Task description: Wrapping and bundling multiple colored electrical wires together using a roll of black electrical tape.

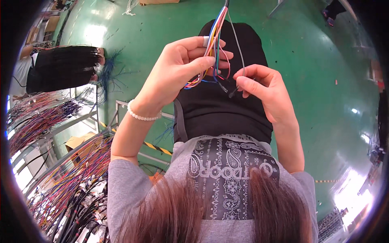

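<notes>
My left hand (176, 67) pinches the colored wires (219, 26) over my lap (225, 115); my right hand (265, 87) grips the gray wire (238, 42) to their right. Holding them apart should prevent tangles.

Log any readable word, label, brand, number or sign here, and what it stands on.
Grey shirt, dark patterned panel: large pale lettering, wording not copied here.
Panel's upper edge: smaller pale marks, too small to read reliably.
Coloured wires in the left hand: no print that I can make out.
</notes>
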The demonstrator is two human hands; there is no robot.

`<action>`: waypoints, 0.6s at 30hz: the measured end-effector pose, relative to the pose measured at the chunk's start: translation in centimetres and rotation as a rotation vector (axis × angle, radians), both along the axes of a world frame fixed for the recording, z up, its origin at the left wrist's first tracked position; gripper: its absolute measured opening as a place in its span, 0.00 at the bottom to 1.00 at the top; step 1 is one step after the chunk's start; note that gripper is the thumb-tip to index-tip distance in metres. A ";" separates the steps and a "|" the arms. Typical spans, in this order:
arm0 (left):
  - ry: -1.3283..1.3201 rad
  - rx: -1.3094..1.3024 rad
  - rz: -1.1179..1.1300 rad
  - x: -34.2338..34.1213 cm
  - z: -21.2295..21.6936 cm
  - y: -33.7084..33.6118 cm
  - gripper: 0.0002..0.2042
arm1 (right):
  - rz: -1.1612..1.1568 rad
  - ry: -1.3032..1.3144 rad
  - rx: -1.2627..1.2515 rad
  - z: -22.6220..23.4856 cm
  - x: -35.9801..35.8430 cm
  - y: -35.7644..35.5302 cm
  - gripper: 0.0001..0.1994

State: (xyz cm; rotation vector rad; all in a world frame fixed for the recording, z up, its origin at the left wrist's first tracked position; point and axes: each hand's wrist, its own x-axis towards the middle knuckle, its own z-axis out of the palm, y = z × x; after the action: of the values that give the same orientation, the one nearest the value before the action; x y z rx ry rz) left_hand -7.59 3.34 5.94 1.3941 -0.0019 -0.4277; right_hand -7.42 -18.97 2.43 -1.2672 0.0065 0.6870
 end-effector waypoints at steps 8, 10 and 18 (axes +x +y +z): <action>0.034 0.043 -0.062 1.3 0.3 -0.7 0.19 | 0.006 -0.054 -0.075 1.2 0.5 -0.1 0.10; 0.060 0.043 -0.055 1.5 0.3 -0.8 0.19 | 0.013 -0.038 -0.095 1.7 0.9 -0.1 0.10; 0.051 0.061 -0.006 1.2 -0.4 -1.5 0.18 | 0.151 0.072 -0.054 1.0 1.6 -0.8 0.10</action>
State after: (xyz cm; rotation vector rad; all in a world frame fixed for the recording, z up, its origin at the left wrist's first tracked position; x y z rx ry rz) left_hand -6.41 1.81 5.52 1.4433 0.0491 -0.4719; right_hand -5.82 -19.77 3.43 -1.3028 -0.0116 0.8676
